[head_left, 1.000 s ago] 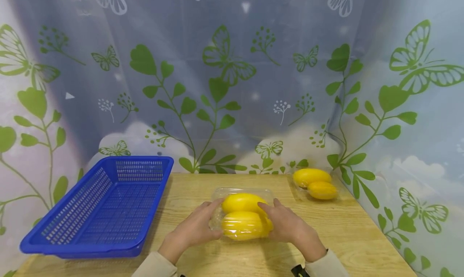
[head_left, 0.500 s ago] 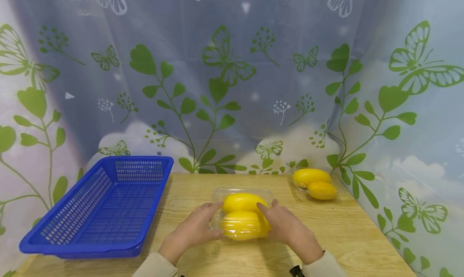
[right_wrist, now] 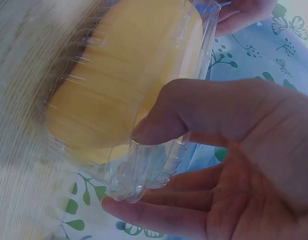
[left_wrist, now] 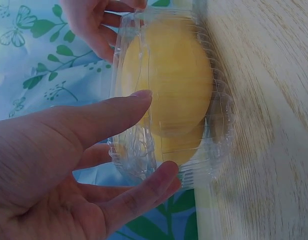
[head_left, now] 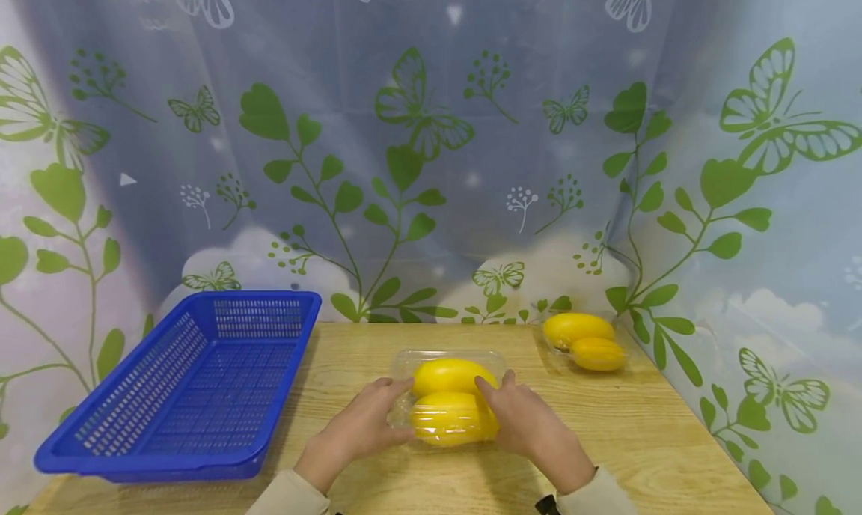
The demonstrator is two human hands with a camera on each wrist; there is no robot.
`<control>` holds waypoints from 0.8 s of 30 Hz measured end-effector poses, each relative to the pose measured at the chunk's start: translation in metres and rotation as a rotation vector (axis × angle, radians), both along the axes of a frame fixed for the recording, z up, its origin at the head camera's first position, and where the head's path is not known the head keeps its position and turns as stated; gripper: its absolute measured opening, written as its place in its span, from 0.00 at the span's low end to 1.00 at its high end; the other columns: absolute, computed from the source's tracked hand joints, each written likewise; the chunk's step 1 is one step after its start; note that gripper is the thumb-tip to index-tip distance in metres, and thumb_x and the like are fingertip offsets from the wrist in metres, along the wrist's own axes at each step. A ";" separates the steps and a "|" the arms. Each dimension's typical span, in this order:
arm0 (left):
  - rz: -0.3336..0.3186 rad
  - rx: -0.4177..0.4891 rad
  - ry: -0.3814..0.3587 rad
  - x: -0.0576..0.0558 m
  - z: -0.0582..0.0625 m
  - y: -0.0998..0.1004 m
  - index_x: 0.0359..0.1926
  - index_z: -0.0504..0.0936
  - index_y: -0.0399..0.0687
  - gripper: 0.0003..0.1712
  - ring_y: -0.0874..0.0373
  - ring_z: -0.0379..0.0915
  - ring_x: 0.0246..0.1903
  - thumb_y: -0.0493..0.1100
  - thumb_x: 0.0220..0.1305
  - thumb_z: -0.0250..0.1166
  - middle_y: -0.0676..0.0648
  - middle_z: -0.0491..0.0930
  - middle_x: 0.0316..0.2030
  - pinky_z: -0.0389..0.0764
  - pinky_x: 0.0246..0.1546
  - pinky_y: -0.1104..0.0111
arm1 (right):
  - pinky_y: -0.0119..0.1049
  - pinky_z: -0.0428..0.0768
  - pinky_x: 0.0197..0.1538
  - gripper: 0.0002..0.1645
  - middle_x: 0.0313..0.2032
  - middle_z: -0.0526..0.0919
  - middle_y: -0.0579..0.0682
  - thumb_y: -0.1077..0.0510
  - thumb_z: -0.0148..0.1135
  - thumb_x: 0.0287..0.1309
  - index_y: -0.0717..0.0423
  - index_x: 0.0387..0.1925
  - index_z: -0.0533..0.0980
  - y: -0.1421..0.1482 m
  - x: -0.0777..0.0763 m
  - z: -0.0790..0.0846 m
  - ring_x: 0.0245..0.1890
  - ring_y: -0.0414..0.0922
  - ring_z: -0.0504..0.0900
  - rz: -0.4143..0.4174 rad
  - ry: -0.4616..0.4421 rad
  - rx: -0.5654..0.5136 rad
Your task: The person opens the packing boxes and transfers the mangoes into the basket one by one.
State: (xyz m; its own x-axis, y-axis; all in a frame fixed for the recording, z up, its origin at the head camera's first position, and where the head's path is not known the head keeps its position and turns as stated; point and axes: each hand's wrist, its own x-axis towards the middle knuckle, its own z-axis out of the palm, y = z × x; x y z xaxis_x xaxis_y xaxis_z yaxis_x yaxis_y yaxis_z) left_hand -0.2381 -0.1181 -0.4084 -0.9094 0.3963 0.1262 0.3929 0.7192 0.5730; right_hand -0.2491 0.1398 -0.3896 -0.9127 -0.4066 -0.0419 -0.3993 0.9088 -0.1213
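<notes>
A clear plastic clamshell container (head_left: 494, 359) holds large, smooth yellow oval fruits (head_left: 453, 378), two of them showing in the head view. It rests on the wooden table in front of me. My left hand (head_left: 360, 423) grips its left end, thumb (left_wrist: 121, 117) along the seam of the lid and fingers at the end wall. At the opposite end my right hand (head_left: 532, 419) holds it the same way, with its thumb (right_wrist: 166, 117) pressing the lid edge and fingers around the corner. Ribbed plastic sides show in both wrist views.
To the left stands a large blue plastic basket (head_left: 279, 403) with perforated walls. Another clear container (head_left: 622, 359) of yellow fruits (head_left: 578, 328) sits at the back right, close to the curtain (head_left: 431, 200). The wooden table (head_left: 646, 440) lies underneath.
My right hand has shifted very slightly left, in against the container's end. My left hand, the container and the basket stay practically where they were.
</notes>
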 end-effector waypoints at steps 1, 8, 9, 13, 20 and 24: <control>-0.001 0.001 -0.003 0.000 0.000 0.000 0.72 0.71 0.38 0.45 0.28 0.67 0.67 0.46 0.57 0.79 0.24 0.67 0.69 0.75 0.63 0.35 | 0.33 0.70 0.20 0.47 0.66 0.64 0.85 0.76 0.69 0.51 0.58 0.73 0.67 0.000 0.000 0.000 0.13 0.44 0.65 -0.002 -0.001 0.001; -0.003 0.005 0.002 0.000 -0.002 0.000 0.72 0.71 0.39 0.45 0.29 0.69 0.67 0.46 0.57 0.79 0.25 0.69 0.68 0.75 0.63 0.36 | 0.33 0.70 0.20 0.45 0.66 0.65 0.84 0.74 0.70 0.53 0.58 0.73 0.67 -0.001 0.001 0.000 0.14 0.44 0.67 0.005 -0.006 0.022; -0.003 0.006 0.004 0.000 -0.002 -0.001 0.72 0.71 0.39 0.45 0.30 0.69 0.66 0.46 0.57 0.79 0.25 0.69 0.68 0.76 0.63 0.37 | 0.33 0.70 0.20 0.46 0.66 0.66 0.84 0.74 0.70 0.53 0.58 0.73 0.67 -0.001 0.001 0.000 0.14 0.44 0.67 0.007 0.002 0.028; -0.004 0.006 0.012 0.000 -0.001 0.000 0.71 0.71 0.39 0.45 0.31 0.71 0.64 0.46 0.57 0.79 0.26 0.70 0.67 0.77 0.62 0.38 | 0.30 0.68 0.17 0.46 0.66 0.66 0.84 0.75 0.70 0.52 0.59 0.73 0.67 -0.004 0.002 -0.002 0.13 0.43 0.66 0.008 0.042 0.036; 0.000 0.009 0.031 -0.001 -0.001 0.000 0.70 0.72 0.38 0.44 0.32 0.73 0.63 0.45 0.56 0.79 0.27 0.73 0.66 0.76 0.63 0.38 | 0.31 0.74 0.18 0.44 0.64 0.68 0.84 0.75 0.70 0.52 0.60 0.72 0.68 -0.007 0.004 -0.004 0.14 0.45 0.70 0.008 0.109 0.077; -0.003 0.009 0.018 0.000 -0.001 0.000 0.71 0.72 0.38 0.44 0.32 0.73 0.62 0.45 0.56 0.79 0.27 0.72 0.66 0.77 0.62 0.39 | 0.30 0.76 0.18 0.45 0.64 0.69 0.84 0.74 0.72 0.51 0.60 0.72 0.68 -0.007 0.004 -0.004 0.13 0.44 0.70 0.015 0.127 0.094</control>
State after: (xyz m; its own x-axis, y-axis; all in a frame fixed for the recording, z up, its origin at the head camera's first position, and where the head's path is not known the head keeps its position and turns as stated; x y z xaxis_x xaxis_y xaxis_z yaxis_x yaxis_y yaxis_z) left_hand -0.2380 -0.1183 -0.4093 -0.9058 0.3979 0.1459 0.4053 0.7129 0.5722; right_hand -0.2450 0.1332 -0.3938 -0.9071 -0.4196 0.0349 -0.4193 0.9077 0.0161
